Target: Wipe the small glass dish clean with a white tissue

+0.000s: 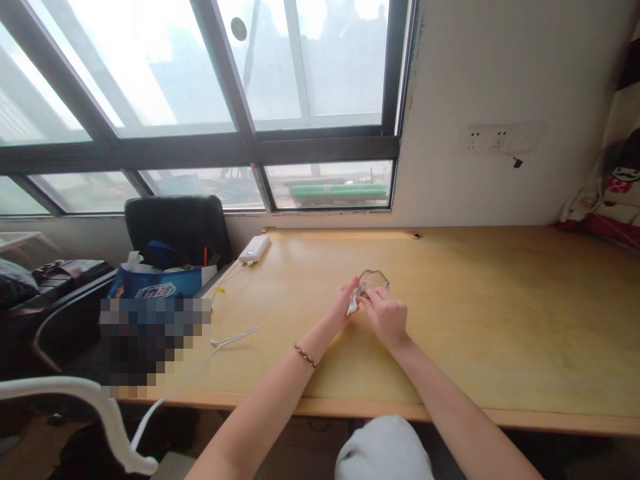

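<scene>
Over the middle of the table, a small clear glass bowl [381,275] with a wavy rim is tilted between my hands. My left hand [343,303] is closed around its left side, thumb up near the rim. A crumpled white tissue [353,304] shows between the two hands, below the bowl's near edge. My right hand [387,317] is closed, its fingertips pressed together at the bowl's near side and against the tissue. Much of the bowl's lower part is hidden by my fingers.
A white power bank [255,249] with a white cable [234,340] lies at the wooden table's [500,320] left side. Left of it, a blue bag [160,283] sits on a black chair [177,223]. A white chair arm [75,387] curves at lower left.
</scene>
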Action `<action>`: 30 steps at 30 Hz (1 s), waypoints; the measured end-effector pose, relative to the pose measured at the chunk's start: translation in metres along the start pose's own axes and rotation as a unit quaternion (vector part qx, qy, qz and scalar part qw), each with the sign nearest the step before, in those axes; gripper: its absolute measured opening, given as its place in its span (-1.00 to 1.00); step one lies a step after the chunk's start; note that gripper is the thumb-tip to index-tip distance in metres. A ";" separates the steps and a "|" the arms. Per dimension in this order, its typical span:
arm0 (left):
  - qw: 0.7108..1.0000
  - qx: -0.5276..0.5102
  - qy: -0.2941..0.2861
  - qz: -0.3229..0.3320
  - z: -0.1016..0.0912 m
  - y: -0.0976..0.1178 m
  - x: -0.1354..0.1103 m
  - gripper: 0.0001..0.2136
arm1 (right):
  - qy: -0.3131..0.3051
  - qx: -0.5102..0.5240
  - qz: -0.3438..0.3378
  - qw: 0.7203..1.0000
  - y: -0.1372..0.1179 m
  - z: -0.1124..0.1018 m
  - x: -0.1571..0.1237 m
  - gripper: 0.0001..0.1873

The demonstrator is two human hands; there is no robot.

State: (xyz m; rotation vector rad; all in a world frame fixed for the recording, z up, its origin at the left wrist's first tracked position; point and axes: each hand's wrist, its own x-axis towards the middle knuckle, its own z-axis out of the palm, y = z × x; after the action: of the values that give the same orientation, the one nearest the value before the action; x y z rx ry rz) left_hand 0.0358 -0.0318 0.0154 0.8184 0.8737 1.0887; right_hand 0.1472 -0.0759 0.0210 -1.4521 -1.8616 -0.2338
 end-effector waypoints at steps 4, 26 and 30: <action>0.998 0.038 -0.027 0.029 0.002 0.002 -0.005 -0.66 | 0.018 -0.010 0.041 0.999 0.022 0.000 0.009 -0.74; 0.998 -0.009 0.006 0.067 -0.001 -0.003 0.002 -0.67 | -0.033 -0.072 0.175 0.981 0.293 -0.034 0.038 -0.77; 0.997 -0.015 0.029 0.070 -0.003 -0.003 0.003 -0.67 | -0.018 -0.054 0.182 0.982 0.307 -0.029 0.039 -0.76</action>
State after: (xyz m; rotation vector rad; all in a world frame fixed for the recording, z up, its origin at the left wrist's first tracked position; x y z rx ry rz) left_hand 0.0354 -0.0295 0.0109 0.8371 0.8562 1.2495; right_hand 0.4318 0.0417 -0.0230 -1.8505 -1.5938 -0.1311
